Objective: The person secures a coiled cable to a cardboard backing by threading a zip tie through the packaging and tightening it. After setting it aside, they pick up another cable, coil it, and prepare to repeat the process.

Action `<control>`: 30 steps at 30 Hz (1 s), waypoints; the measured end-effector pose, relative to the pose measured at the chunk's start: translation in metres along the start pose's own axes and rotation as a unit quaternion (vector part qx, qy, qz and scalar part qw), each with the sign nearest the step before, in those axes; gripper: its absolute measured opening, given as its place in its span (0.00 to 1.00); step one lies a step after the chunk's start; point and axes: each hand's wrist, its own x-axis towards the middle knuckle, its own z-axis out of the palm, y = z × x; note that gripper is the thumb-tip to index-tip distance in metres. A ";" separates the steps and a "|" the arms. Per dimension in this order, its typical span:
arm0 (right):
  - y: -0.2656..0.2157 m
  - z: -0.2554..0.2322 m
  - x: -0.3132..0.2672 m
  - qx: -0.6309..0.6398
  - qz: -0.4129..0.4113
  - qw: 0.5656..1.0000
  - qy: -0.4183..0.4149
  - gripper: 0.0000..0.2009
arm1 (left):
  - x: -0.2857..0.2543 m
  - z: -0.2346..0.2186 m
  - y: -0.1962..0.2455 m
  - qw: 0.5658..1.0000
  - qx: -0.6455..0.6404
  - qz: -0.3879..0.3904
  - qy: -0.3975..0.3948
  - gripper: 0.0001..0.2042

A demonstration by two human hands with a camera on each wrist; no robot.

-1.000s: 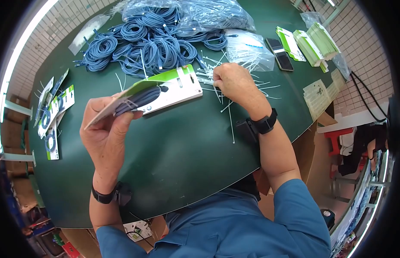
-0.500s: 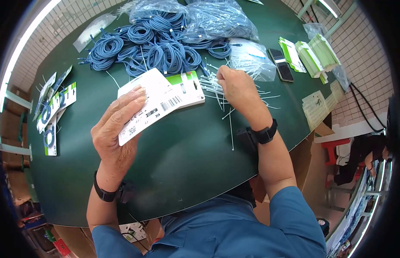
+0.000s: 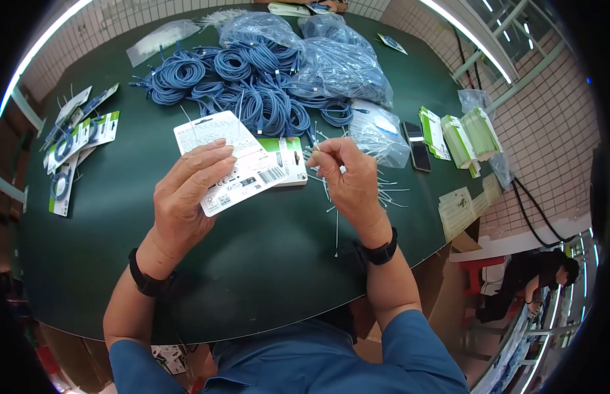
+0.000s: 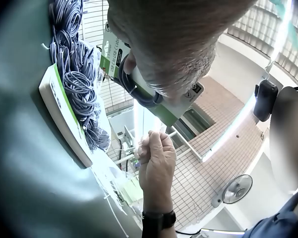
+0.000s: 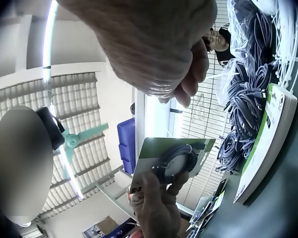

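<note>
My left hand (image 3: 187,190) holds up a printed packaging card (image 3: 249,187), its white back with barcode turned toward the head camera. On the card's other side a coiled dark blue cable (image 5: 188,157) is fastened, seen in the right wrist view; the thumb lies against that side. My right hand (image 3: 356,187) is raised just right of the card, thumb and forefinger pinching a thin white cable tie (image 5: 214,76), mostly hidden by the fingers. Below it lie loose white cable ties (image 3: 391,192). A stack of green and white cards (image 3: 293,169) sits behind the held card.
Coiled blue cables (image 3: 265,111) heap at the back beside clear plastic bags (image 3: 347,69). Finished-looking cards with cables (image 3: 62,157) lie at left. At right are a phone (image 3: 418,148) and green-white card stacks (image 3: 459,141). Another person (image 3: 528,279) sits off to the right.
My left hand has turned the card so its white back faces up. The right hand has lifted from the cable tie pile and drawn in toward the card with a tie.
</note>
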 end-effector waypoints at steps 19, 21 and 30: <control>-0.034 0.004 -0.009 0.100 -0.156 0.980 0.072 0.10 | -0.005 0.001 -0.003 0.999 0.034 0.022 -0.011 0.15; -0.044 0.006 -0.015 0.181 -0.156 0.970 0.055 0.12 | -0.005 0.002 -0.003 0.999 0.023 0.038 -0.011 0.15; -0.050 0.011 -0.018 0.178 -0.178 0.968 -0.002 0.13 | -0.004 0.002 -0.002 0.998 0.024 0.060 -0.005 0.14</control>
